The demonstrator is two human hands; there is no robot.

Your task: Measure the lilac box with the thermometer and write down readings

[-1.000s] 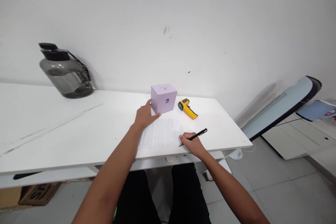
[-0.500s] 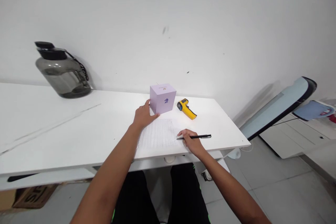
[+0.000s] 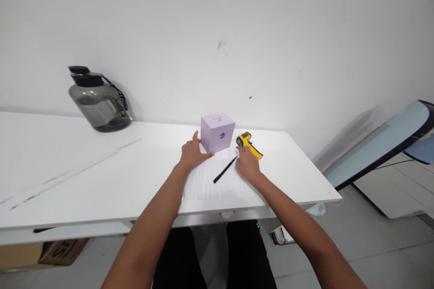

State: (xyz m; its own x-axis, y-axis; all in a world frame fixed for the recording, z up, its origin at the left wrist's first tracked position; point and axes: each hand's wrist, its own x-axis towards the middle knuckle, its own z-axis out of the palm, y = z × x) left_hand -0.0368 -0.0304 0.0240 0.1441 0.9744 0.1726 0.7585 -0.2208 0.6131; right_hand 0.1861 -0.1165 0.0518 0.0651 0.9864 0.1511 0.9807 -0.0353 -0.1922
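A pale purple box [image 3: 217, 134] with a dark emblem stands on the white desk. My left hand [image 3: 194, 152] rests at its front left corner, fingers spread, thumb along the lower front edge. Just right of the box lies a yellow and black infrared thermometer [image 3: 256, 151]. Over its near side is my right hand [image 3: 248, 162], slightly blurred, fingers apart and apparently touching it; part of the handle is covered. A black pen [image 3: 224, 170] lies slantwise on a printed sheet of paper [image 3: 206, 187], its upper end close to my right thumb.
A large grey translucent water jug [image 3: 100, 106] with a black lid stands at the back left against the wall. The desk [image 3: 95, 185] ends at the right, where a pale blue panel with a black rim [image 3: 376, 144] leans. Below left is a cardboard box [image 3: 64, 251].
My right hand has let go of the pen, which now lies on the paper, and has moved up to the thermometer. My left hand stays by the box. The view has shifted left.
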